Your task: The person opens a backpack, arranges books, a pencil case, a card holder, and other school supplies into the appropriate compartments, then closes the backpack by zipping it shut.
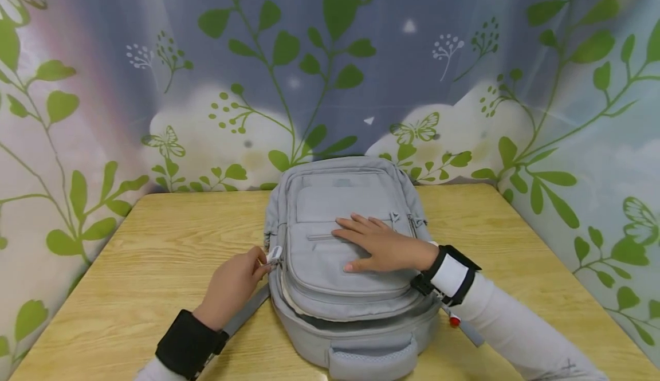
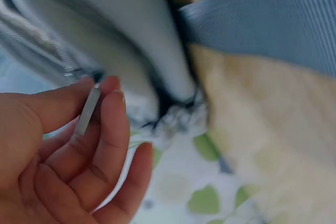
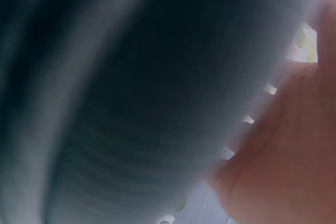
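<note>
A light grey backpack [image 1: 340,203] lies on its back, its top handle [image 1: 373,361] toward the near edge. The main compartment's zipper gapes along the near end. At the bag's left side my left hand [image 1: 232,286] pinches a zipper pull [image 1: 275,253] between thumb and index finger. The left wrist view shows the flat pull tab [image 2: 88,109] edge-on in that pinch. My right hand [image 1: 384,248] rests on the front pocket, fingers spread and straight. Blurred grey fabric [image 3: 173,87] fills most of the right wrist view, with the palm at its right.
The backpack stands on a wood-grain table [image 1: 196,226]. A grey strap [image 1: 247,310] trails out at its left, and another strap end [image 1: 470,332] with a small red item [image 1: 454,321] at its right. Leaf-patterned cloth [image 1: 309,83] encloses the back and sides.
</note>
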Demonstrator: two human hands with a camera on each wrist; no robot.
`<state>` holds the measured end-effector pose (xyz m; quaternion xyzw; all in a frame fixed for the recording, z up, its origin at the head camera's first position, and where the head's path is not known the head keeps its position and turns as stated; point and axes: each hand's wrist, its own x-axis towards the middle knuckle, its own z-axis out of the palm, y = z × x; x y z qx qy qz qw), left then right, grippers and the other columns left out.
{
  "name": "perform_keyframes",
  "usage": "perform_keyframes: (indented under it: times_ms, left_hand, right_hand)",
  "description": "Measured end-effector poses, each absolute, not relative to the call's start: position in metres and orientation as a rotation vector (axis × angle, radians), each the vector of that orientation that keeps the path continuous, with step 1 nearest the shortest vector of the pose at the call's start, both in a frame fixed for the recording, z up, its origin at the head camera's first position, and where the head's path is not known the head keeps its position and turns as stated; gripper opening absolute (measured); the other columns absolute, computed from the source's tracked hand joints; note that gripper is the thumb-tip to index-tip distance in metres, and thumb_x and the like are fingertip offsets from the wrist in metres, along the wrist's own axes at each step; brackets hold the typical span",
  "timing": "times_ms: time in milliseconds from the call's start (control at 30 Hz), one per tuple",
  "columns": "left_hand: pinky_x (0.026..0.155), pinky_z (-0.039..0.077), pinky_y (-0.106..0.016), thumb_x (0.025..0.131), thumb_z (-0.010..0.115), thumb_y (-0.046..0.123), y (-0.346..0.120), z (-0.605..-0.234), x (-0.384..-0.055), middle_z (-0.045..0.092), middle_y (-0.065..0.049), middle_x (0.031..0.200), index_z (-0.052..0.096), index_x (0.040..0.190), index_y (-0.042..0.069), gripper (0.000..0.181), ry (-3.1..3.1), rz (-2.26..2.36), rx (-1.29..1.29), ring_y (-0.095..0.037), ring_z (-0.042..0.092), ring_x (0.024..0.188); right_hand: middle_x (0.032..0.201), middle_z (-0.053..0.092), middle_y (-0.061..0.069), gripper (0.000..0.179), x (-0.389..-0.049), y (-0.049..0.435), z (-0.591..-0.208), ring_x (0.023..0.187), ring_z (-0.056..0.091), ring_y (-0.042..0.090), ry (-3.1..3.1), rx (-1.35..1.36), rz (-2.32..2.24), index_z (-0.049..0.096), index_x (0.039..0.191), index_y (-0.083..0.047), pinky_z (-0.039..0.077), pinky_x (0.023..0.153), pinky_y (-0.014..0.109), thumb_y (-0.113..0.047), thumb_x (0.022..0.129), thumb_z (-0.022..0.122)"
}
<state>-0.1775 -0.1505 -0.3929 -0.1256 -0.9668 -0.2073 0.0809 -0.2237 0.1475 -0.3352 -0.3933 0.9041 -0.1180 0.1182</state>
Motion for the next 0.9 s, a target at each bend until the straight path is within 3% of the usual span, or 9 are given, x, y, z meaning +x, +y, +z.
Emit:
perform_keyframes:
  times_ms: [200, 400, 700, 900]
  left_hand:
    - [0.047, 0.032, -0.021, 0.085, 0.068, 0.016, -0.147, -0.374, -0.150, 0.051, 0.009, 0.060, 0.060, 0.076, 0.018, 0.012, -2.981, -0.557, -0.451, -0.005, 0.040, 0.050]
    - [0.046, 0.029, -0.018, 0.084, 0.067, 0.016, -0.142, -0.361, -0.124, 0.041, 0.012, 0.056, 0.056, 0.070, 0.018, 0.019, -3.043, -0.674, -0.762, -0.001, 0.033, 0.049]
    - [0.051, 0.038, -0.016, 0.089, 0.063, 0.017, -0.106, -0.365, -0.109, 0.050, 0.015, 0.061, 0.060, 0.075, 0.017, 0.014, -3.058, -1.016, -1.131, 0.005, 0.040, 0.052]
    - [0.054, 0.040, -0.014, 0.091, 0.060, 0.020, -0.064, -0.362, -0.105, 0.053, 0.015, 0.064, 0.061, 0.078, 0.018, 0.013, -3.030, -1.031, -1.229, 0.006, 0.043, 0.054]
  right_hand:
    - [0.158, 0.014, 0.006, 0.072, -0.224, 0.148, -0.338, 0.145, 0.008, 0.034, 2.682, -1.150, -0.301, 0.025, 0.149, -0.019, 0.009, 0.113, 0.059, -0.049, 0.090, 0.053]
    - [0.158, 0.013, 0.004, 0.072, -0.220, 0.148, -0.344, 0.146, 0.007, 0.031, 2.730, -1.123, -0.265, 0.024, 0.149, -0.022, 0.010, 0.113, 0.058, -0.051, 0.090, 0.052]
    - [0.158, 0.014, 0.006, 0.069, -0.213, 0.144, -0.350, 0.145, 0.008, 0.033, 2.753, -1.102, -0.254, 0.026, 0.149, -0.020, 0.009, 0.113, 0.059, -0.049, 0.091, 0.050]
    - [0.157, 0.015, 0.007, 0.068, -0.214, 0.144, -0.350, 0.145, 0.010, 0.033, 2.789, -1.116, -0.251, 0.028, 0.148, -0.019, 0.011, 0.113, 0.059, -0.049, 0.091, 0.051]
